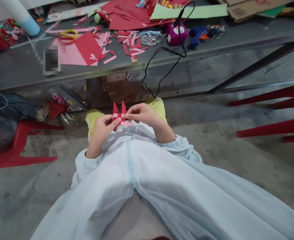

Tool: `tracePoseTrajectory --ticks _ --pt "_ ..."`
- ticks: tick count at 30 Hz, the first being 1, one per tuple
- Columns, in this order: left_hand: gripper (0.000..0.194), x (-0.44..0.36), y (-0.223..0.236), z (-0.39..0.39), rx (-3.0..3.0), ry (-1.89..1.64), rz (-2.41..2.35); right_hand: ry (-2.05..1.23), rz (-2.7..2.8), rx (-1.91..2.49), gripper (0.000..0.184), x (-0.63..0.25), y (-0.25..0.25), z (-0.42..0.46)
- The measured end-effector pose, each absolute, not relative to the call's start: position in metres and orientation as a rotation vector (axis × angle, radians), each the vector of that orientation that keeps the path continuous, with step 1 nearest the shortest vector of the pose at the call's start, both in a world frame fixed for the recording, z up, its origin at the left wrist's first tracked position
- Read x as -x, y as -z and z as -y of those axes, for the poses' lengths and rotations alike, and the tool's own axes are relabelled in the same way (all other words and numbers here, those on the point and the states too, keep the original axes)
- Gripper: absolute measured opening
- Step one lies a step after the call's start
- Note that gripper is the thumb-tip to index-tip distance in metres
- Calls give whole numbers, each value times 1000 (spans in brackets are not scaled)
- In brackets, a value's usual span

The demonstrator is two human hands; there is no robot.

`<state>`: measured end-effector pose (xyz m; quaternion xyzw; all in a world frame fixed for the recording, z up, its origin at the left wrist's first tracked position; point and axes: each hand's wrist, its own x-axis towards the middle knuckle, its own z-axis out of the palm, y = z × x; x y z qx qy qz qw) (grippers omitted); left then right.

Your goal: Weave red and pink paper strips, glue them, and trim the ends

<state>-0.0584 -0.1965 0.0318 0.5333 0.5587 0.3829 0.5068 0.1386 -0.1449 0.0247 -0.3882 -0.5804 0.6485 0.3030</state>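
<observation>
A small woven piece of red and pink paper strips (119, 116) is held over my lap, its checkered middle facing up. Two red strip ends point away from me, and a pink end sticks out low on the right. My left hand (104, 126) pinches the woven paper at its left and lower edge, thumb on top. On the other side, the fingers of my right hand (143, 115) are closed at the right edge of the weave. Exactly which strip they grip is too small to tell.
On the table (107, 70) ahead lie red and pink paper scraps (132, 43), yellow-handled scissors (69, 33), a purple box (176, 33) and a hanging black cable (159, 80). Red stools (19, 143) stand left and right (274, 123). Another person sits at the left.
</observation>
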Motion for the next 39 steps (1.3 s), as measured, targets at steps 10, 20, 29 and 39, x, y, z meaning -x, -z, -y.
tracePoseTrajectory --ticks 10,20,29,39 --pt "26 58 -35 195 -1224 -982 -1405 -1648 1393 1099 24 -160 -11 134" --pt "43 55 -32 195 -1215 -851 -1347 -1795 1431 986 28 -138 -17 145" --pt "63 59 -22 188 -1016 -878 -1275 -1692 1279 1050 30 -142 -12 142" --pt "41 57 -28 192 -1180 -864 -1315 -1743 1231 1089 36 -136 -10 143"
